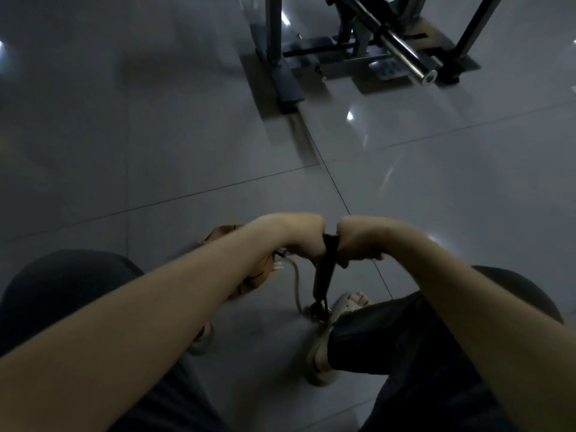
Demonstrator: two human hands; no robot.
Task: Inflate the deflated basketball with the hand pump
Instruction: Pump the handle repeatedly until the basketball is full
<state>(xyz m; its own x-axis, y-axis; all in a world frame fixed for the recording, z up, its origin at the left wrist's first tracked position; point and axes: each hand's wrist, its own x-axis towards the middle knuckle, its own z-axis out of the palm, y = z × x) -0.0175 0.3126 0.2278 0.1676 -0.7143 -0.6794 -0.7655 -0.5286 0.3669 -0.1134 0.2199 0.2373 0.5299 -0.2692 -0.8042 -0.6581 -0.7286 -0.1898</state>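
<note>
1. Centre-low in the frame, the left hand (304, 236) and right hand (358, 241) each curl their fingers tightly round the hand pump's (324, 275) top handle.
2. The pump's black barrel tilts down to a sandalled foot (350, 302).
3. A pale hose (296, 282) curves up toward the basketball (252, 279), which lies on the floor left of the pump, half hidden behind the left forearm.
4. A gym machine (358, 57) stands at upper right.

L hand (304, 236) & R hand (358, 241) each grip the top handle of a slim black cylindrical hand pump (324, 275), upright on glossy grey tiled floor (156, 135). A pale flexible hose (297, 285) curves from pump base twd an orange black-lined basketball (254, 277), mostly hidden behind L forearm. A pale sandal (344, 305) sits just beside pump base. Grey metal gym frame (277, 42) w/ chrome bar (405, 56) stands well apart.
</note>
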